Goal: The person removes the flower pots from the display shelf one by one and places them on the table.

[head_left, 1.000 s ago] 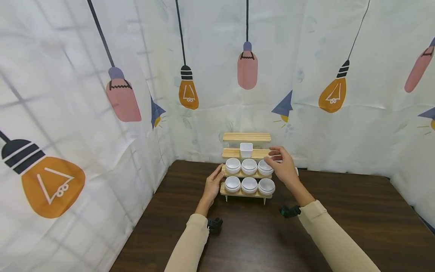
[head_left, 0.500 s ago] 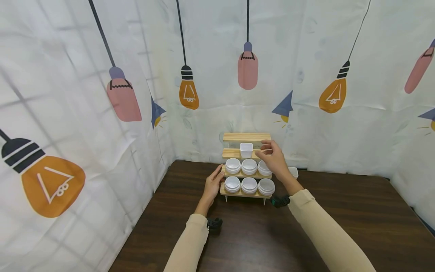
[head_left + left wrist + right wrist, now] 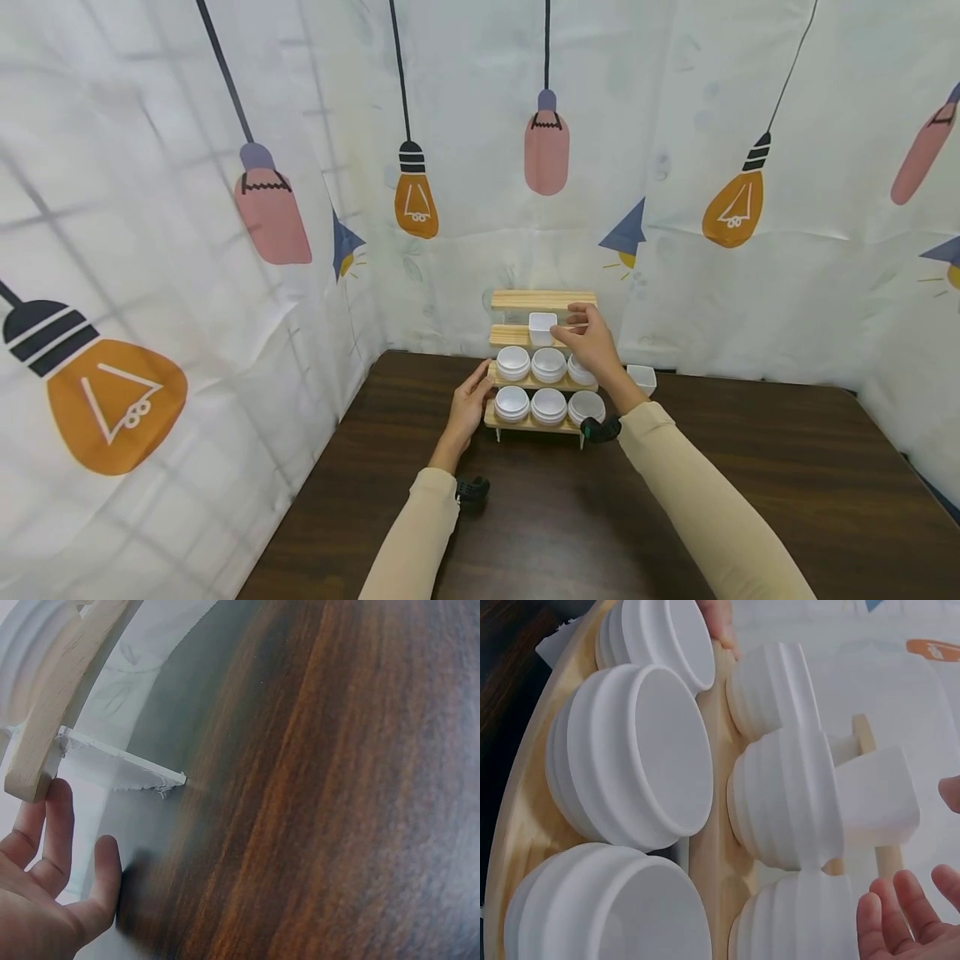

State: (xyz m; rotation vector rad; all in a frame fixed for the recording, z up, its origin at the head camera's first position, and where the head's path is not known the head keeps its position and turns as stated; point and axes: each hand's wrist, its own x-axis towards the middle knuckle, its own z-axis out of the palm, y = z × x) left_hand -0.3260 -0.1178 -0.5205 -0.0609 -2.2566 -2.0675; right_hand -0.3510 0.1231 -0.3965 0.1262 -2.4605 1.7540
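Observation:
My left hand [image 3: 467, 408] holds the left end of the second plank of a tiered wooden stand [image 3: 543, 299]; in the left wrist view its bent fingers [image 3: 58, 825] touch that plank from below. White round pots [image 3: 549, 405] fill the two lower tiers. A white square pot [image 3: 542, 322] sits in the middle of the third tier. Close to its right side is my right hand [image 3: 592, 343], thumb and fingers spread. From the right wrist view, a gap shows between the square pot [image 3: 877, 796] and my fingers [image 3: 915, 904], which hold nothing.
Another white square pot [image 3: 642, 379] is on the dark wooden table [image 3: 720, 450], right of the stand and partly behind my right wrist. Right behind the stand hangs a white curtain [image 3: 480, 200] printed with lamps.
My right hand has moved left and a little farther away, from beside the stand's right end to the square pot. The second square pot came into fuller view. My left hand stays put.

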